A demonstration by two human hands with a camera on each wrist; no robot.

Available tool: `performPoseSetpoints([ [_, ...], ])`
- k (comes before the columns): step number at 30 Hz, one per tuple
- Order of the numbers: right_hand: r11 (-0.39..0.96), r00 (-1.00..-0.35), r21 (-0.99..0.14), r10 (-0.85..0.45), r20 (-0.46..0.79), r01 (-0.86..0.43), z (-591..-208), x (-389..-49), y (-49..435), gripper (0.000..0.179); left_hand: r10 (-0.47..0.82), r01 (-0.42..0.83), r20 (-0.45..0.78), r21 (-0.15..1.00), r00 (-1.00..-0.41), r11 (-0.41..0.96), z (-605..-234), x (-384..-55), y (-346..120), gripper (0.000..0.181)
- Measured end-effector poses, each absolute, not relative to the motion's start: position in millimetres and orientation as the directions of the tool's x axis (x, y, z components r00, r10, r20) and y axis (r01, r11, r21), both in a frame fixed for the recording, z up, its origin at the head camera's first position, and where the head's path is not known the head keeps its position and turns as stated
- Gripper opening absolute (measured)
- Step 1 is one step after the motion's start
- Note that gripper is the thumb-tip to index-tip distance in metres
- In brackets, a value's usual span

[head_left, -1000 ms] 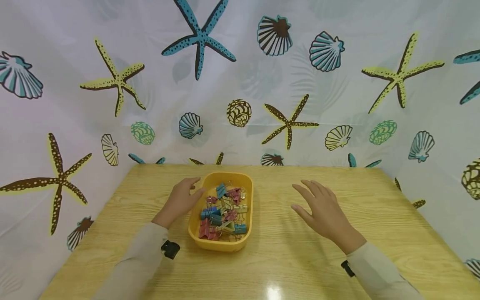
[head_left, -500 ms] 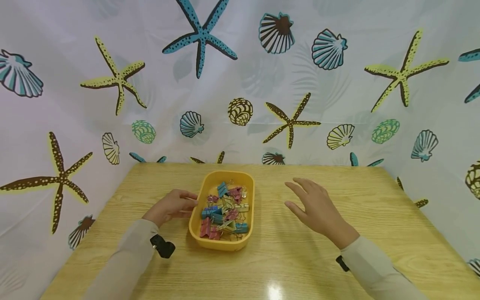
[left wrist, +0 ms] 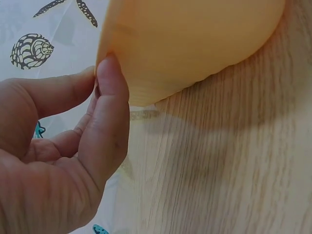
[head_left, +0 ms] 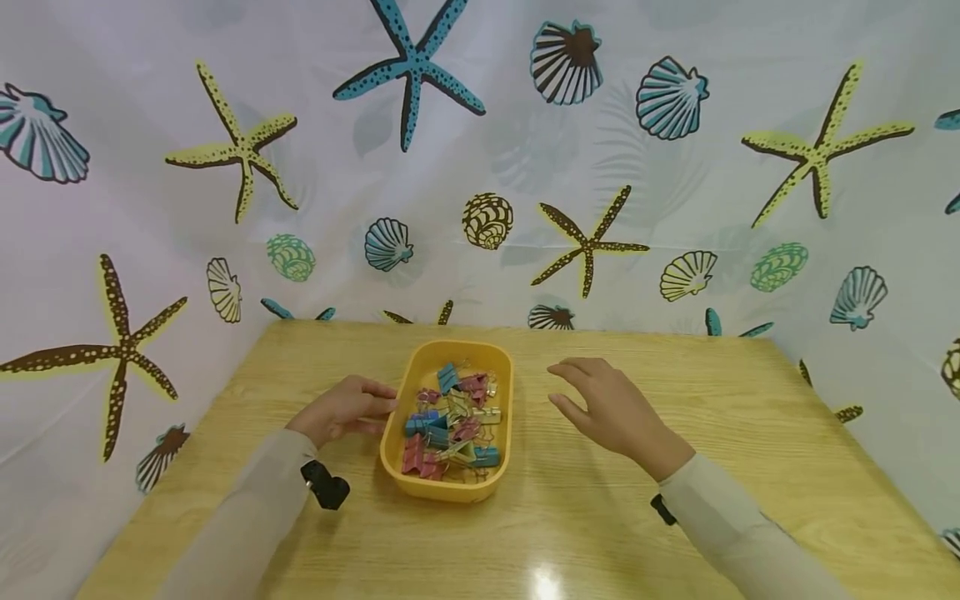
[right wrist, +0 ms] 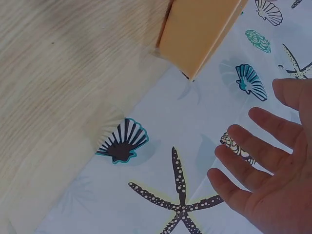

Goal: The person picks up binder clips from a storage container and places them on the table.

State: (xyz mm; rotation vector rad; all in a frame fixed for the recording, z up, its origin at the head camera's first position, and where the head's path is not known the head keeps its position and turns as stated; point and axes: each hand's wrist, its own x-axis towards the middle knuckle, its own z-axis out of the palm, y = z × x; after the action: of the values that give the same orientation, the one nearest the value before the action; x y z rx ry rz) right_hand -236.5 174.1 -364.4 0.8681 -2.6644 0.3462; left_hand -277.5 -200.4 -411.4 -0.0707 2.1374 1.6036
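Note:
Blue, pink and pale yellow binder clips (head_left: pixel 467 429) lie in a yellow plastic tray (head_left: pixel 447 492) on the table, seen in the head view. My left hand (head_left: pixel 341 410) is at the tray's left side. Close up in the left wrist view, its thumb and a bent finger pinch the edge of the tray wall (left wrist: pixel 195 39). My right hand (head_left: pixel 611 408) hovers to the right of the tray, apart from it, with nothing in it. Its fingers are spread and relaxed, with the tray's outer wall (right wrist: pixel 200 34) beyond them in the right wrist view.
A light wooden table (head_left: pixel 465 550) bears the tray left of its middle. White cloth (head_left: pixel 450 167) printed with starfish and shells hangs behind the table and along both sides. Each sleeve carries a small black device at the wrist, such as the left one (head_left: pixel 325 485).
My left hand has lowered from beside the tray's rim and taken hold of its left side. My right hand has moved left, closer to the tray. The clips lie as before.

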Motion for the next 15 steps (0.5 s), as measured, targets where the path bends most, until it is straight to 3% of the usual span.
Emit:
performPoseSetpoints([
  [9, 0.691, -0.661, -0.055, -0.663, 0.352, -0.721, -345, -265, 141, 0.030, 0.265, -0.336, -0.411, 0.897, -0.872, 0.287, -410, -282, -204, 0.044],
  [15, 0.628, -0.615, -0.027, -0.751, 0.242, -0.778, -333, -281, 119, 0.027, 0.284, -0.336, -0.408, 0.902, -0.868, 0.270, -410, -281, -204, 0.046],
])
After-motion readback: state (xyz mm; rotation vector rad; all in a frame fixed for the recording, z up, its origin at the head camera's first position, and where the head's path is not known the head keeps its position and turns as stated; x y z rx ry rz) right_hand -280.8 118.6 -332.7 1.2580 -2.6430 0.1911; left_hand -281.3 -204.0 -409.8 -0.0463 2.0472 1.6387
